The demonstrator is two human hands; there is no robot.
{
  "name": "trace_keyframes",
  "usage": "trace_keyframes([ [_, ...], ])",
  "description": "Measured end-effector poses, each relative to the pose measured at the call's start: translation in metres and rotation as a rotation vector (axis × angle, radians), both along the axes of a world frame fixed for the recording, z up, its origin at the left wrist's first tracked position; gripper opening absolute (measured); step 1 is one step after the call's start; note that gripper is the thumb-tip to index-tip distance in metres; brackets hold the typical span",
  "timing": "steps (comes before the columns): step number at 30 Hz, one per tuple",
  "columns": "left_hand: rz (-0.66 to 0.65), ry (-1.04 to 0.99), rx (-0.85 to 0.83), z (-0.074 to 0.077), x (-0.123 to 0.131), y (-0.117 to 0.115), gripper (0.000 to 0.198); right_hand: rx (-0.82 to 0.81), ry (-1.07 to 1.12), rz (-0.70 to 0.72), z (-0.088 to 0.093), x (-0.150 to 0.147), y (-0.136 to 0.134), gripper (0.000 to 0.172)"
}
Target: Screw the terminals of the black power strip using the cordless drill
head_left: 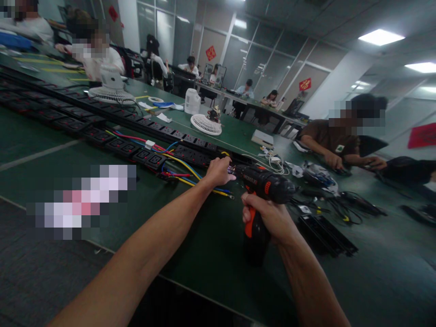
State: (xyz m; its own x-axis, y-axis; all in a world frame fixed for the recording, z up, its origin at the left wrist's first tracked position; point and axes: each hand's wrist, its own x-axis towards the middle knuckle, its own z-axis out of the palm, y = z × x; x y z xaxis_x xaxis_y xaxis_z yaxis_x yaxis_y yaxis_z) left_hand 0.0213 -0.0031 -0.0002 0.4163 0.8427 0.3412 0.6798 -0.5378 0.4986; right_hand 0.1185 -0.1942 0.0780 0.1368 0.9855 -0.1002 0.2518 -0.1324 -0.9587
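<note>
My right hand [267, 213] is wrapped round the grip of a black and orange cordless drill [260, 179]. The drill's front end points left, up against my left hand [220, 172]. That hand is closed at the near end of a black power strip [190, 155], by a small metallic part beside the drill tip. What its fingers hold is hidden. Loose yellow, blue and red wires [190, 170] lie just left of my left hand, some ending in metal lugs. Another row of black sockets [126, 146] runs off to the left.
On the green table [184, 254] stand a white fan [112, 88], a round white fan grille [206, 124] and a white plastic housing [192, 101]. Black metal channels [327, 234] and tangled cables [344, 204] lie right. A person [335, 141] works across the table; others sit behind.
</note>
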Motion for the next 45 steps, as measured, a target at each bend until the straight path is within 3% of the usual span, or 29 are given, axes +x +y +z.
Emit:
trace_keyframes([
  [7, -0.016, -0.015, -0.005, 0.0023, -0.0011, -0.002, 0.052, 0.014, 0.01, -0.016, 0.0011, -0.002, 0.0003, 0.019],
  [45, -0.01, -0.007, -0.001, 0.0022, -0.0007, -0.0001, 0.059, -0.001, 0.018, -0.029, 0.0022, -0.0034, 0.0007, 0.021],
])
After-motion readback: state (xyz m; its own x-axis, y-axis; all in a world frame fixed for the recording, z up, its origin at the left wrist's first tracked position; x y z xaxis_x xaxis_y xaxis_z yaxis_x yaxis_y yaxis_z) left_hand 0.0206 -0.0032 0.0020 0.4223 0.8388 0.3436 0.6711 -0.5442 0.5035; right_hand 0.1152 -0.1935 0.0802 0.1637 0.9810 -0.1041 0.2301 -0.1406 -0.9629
